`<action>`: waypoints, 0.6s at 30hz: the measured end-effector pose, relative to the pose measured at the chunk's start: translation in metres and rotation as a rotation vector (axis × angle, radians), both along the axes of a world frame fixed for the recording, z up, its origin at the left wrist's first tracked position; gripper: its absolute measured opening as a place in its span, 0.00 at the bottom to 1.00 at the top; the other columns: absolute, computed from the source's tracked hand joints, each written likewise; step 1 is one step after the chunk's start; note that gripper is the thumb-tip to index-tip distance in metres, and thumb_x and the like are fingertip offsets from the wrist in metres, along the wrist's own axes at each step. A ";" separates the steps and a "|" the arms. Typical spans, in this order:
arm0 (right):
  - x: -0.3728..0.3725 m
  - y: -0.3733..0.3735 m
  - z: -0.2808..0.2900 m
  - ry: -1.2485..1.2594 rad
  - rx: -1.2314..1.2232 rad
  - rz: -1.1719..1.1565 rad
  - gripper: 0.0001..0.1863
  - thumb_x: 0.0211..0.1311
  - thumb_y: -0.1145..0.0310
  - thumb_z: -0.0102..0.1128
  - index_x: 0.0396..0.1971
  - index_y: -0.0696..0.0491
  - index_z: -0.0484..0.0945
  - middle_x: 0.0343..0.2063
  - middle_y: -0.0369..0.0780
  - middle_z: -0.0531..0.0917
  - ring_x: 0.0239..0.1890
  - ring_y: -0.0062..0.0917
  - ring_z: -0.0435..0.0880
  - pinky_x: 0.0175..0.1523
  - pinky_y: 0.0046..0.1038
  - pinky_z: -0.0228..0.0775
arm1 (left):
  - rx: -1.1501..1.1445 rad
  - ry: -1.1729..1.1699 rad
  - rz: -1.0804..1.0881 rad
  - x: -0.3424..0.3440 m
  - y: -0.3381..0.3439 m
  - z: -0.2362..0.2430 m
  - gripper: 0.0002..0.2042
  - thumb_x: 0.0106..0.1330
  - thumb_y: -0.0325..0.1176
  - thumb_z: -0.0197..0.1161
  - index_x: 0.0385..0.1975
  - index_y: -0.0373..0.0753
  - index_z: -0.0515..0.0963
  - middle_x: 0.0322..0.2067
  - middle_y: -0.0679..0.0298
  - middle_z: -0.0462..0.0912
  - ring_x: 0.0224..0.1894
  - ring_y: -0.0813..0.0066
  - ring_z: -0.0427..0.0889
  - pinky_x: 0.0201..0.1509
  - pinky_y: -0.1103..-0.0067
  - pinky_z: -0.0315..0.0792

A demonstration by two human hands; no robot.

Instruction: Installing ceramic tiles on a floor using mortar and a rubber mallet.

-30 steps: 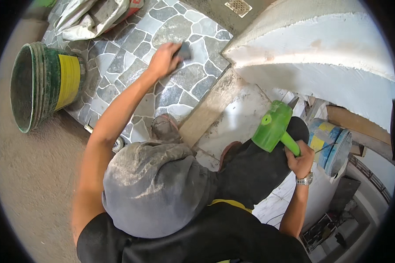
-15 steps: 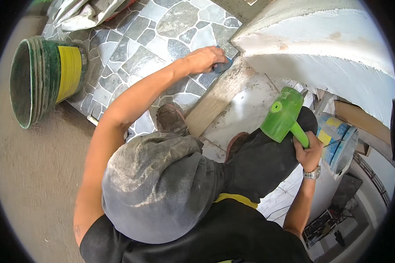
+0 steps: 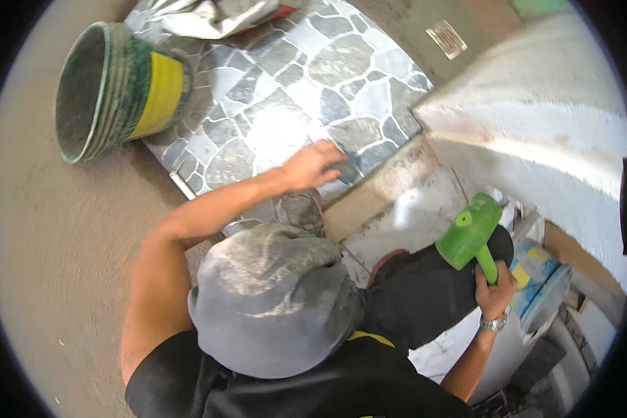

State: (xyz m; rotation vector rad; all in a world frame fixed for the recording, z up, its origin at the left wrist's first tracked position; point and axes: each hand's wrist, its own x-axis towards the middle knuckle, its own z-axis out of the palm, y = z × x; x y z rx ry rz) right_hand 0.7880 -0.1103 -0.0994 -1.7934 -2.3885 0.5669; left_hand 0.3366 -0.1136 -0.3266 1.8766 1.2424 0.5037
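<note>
My right hand (image 3: 495,287) is wrapped round the handle of a green mallet (image 3: 469,230), whose thick head rests over my right knee. My left hand (image 3: 315,166) is low over a tile (image 3: 345,61) patterned like grey and white crazy paving. A small blue thing (image 3: 350,167), smeared by motion, is at its fingertips; its kind cannot be made out. Along the tile's near right edge runs a dusty beige strip (image 3: 383,188) of floor. My left knee (image 3: 272,299), in dusty grey cloth, bulges up between my arms.
On the left a green bucket (image 3: 101,94) with a yellow patch lies tipped beside the tile. A crumpled white sack (image 3: 209,17) lies at the far edge. A pale curved wall (image 3: 529,150) rises on the right, with a blue-and-yellow bucket (image 3: 536,279) below it. A small metal drain grate (image 3: 446,40) is set in the floor.
My left hand has drawn back from the tile's corner along its edge, with the blue thing. The mallet stays in my right hand at the knee. The whole view has shifted.
</note>
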 end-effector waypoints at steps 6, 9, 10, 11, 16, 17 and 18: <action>-0.001 0.005 0.000 -0.058 -0.037 0.027 0.10 0.51 0.71 0.68 0.23 0.56 0.74 0.19 0.47 0.77 0.23 0.47 0.78 0.28 0.38 0.68 | 0.211 0.165 0.737 -0.105 0.075 -0.030 0.09 0.62 0.32 0.61 0.38 0.38 0.82 0.37 0.49 0.82 0.42 0.50 0.81 0.47 0.63 0.75; -0.001 0.005 -0.006 -0.035 -0.035 0.032 0.10 0.51 0.71 0.68 0.22 0.57 0.74 0.19 0.47 0.76 0.22 0.47 0.77 0.27 0.40 0.67 | 0.430 0.483 1.195 -0.206 0.090 -0.030 0.17 0.62 0.37 0.64 0.48 0.35 0.82 0.43 0.45 0.83 0.43 0.48 0.82 0.50 0.62 0.76; -0.001 0.005 -0.005 -0.028 -0.025 0.018 0.10 0.51 0.70 0.68 0.22 0.57 0.74 0.18 0.48 0.76 0.22 0.47 0.77 0.27 0.40 0.66 | 0.433 0.479 1.212 -0.196 0.085 -0.030 0.17 0.62 0.37 0.64 0.48 0.35 0.82 0.43 0.45 0.83 0.43 0.48 0.82 0.50 0.62 0.76; -0.003 0.004 -0.003 -0.051 -0.038 -0.028 0.10 0.51 0.70 0.68 0.22 0.57 0.75 0.18 0.48 0.76 0.22 0.47 0.77 0.28 0.40 0.67 | 0.332 0.261 1.104 -0.168 0.078 -0.028 0.18 0.62 0.37 0.64 0.49 0.35 0.81 0.42 0.46 0.84 0.43 0.49 0.83 0.51 0.62 0.76; -0.003 0.010 -0.004 -0.032 -0.031 -0.003 0.08 0.50 0.72 0.67 0.23 0.57 0.76 0.19 0.48 0.77 0.22 0.47 0.77 0.29 0.38 0.68 | 0.094 -0.046 0.244 0.008 0.034 -0.023 0.17 0.61 0.33 0.66 0.51 0.40 0.79 0.44 0.53 0.80 0.51 0.55 0.78 0.57 0.65 0.73; -0.007 0.013 -0.005 -0.016 -0.019 0.036 0.09 0.51 0.70 0.68 0.22 0.57 0.75 0.17 0.47 0.76 0.20 0.44 0.76 0.29 0.38 0.66 | 0.129 -0.027 0.270 0.022 0.036 -0.025 0.15 0.61 0.32 0.65 0.48 0.41 0.80 0.41 0.55 0.80 0.49 0.54 0.78 0.54 0.64 0.74; -0.010 0.014 -0.005 -0.003 -0.005 0.072 0.11 0.52 0.69 0.68 0.22 0.57 0.74 0.16 0.46 0.75 0.19 0.42 0.75 0.28 0.37 0.65 | 0.135 -0.029 0.279 0.013 0.045 -0.032 0.15 0.61 0.32 0.65 0.48 0.41 0.80 0.41 0.55 0.80 0.49 0.54 0.78 0.54 0.64 0.74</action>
